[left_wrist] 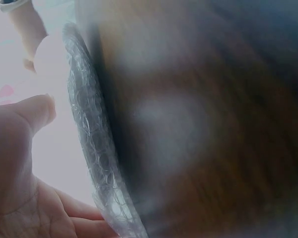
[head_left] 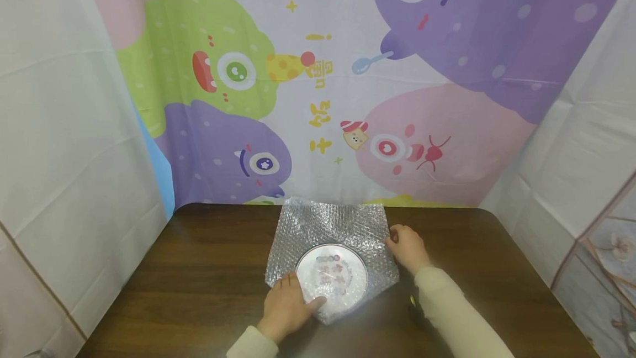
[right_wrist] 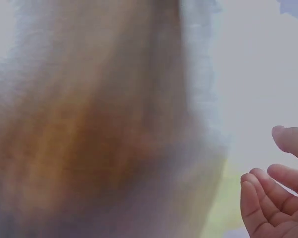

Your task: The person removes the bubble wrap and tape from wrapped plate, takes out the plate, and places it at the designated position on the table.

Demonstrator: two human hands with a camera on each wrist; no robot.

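Note:
A round white plate [head_left: 343, 269] with a dark rim line and red print lies on a sheet of bubble wrap [head_left: 323, 225], its lower part under a clear layer of the wrap. My left hand [head_left: 285, 305] rests at the plate's lower left edge, thumb over the surface and fingers extended. In the left wrist view, the bubble wrap [left_wrist: 92, 119] forms a padded edge beside that hand. My right hand [head_left: 408, 246] is by the sheet's right edge. In the right wrist view, its fingers [right_wrist: 275, 196] are loosely bent, thumb apart, nothing between them.
Everything lies on a dark brown wooden table [head_left: 213, 291]. A cartoon-printed curtain [head_left: 318, 98] hangs behind its far edge, with pale cloth [head_left: 74, 126] at the left side. A small yellow and dark item [head_left: 413, 300] shows partly beside my right sleeve.

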